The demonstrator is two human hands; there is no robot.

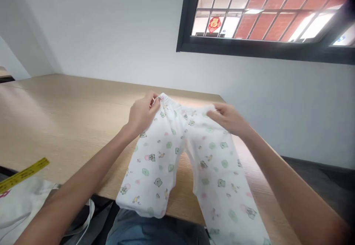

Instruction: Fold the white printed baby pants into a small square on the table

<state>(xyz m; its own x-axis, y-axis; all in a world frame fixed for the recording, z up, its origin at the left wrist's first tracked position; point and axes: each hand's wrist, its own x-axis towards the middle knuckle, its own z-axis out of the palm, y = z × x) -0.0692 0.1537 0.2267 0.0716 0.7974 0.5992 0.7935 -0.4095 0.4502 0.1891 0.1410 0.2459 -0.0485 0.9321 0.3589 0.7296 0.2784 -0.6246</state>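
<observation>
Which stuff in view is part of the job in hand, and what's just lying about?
In use:
printed white pants, stretched out by the waist
left hand and right hand, one at each waist corner
table, beneath

Apparently just lying about:
yellow marked strip, lower left
white cloth item, next to it

Indoor setting, home or workplace uncertain: a white wall (111,34) stands at twelve o'clock, a barred window (260,11) at two, a wood-grained table (69,119) at nine.
</observation>
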